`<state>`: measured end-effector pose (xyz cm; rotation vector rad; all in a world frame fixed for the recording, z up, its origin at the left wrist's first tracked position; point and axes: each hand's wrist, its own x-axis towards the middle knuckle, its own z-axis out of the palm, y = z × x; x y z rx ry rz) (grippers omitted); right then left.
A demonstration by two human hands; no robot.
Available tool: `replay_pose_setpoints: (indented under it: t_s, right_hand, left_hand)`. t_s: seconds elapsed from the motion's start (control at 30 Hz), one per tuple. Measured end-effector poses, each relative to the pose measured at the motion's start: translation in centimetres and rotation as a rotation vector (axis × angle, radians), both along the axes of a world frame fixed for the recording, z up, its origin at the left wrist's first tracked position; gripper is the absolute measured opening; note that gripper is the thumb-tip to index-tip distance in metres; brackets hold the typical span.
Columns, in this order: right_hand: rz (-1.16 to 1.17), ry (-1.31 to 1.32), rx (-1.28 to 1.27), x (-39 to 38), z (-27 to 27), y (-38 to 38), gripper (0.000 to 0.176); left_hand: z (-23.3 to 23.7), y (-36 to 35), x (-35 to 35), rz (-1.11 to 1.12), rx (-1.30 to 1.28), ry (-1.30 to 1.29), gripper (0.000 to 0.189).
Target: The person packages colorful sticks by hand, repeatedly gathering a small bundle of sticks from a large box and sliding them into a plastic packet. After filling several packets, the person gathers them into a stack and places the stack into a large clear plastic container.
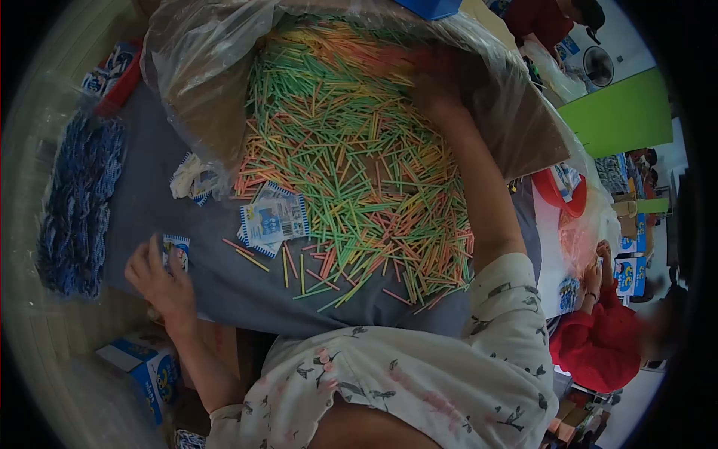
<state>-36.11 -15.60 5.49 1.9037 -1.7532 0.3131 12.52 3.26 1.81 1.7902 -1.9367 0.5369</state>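
A large heap of thin pink, green, yellow and orange sticks (351, 150) spills from a plastic-lined cardboard box (516, 120) onto the grey cloth. My right hand (437, 93) reaches into the box at the far right of the heap; shadow and motion blur hide its fingers. At the left, my left hand (161, 280) rests low over the cloth, fingers apart. Its thumb overlaps a small blue-and-white packet (176, 243). Flat printed packets (275, 221) lie at the heap's left edge. A crumpled whitish packet (193, 179) lies farther left.
A clear bag of blue packet strips (81, 202) stands at far left, below a red basket (123, 86). Blue-and-white cartons (149, 370) sit at lower left. At right are a red bowl (561, 191) and a co-worker in red (598, 337).
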Motion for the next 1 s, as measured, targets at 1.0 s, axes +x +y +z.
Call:
replay_pose_setpoints:
  t_s: [1.0]
  right_hand:
    - [0.473, -1.630, 0.225, 6.1, -1.8, 4.6, 0.039]
  left_hand:
    - [-1.6, -2.7, -11.0, -0.601, 0.229, 0.556, 0.020]
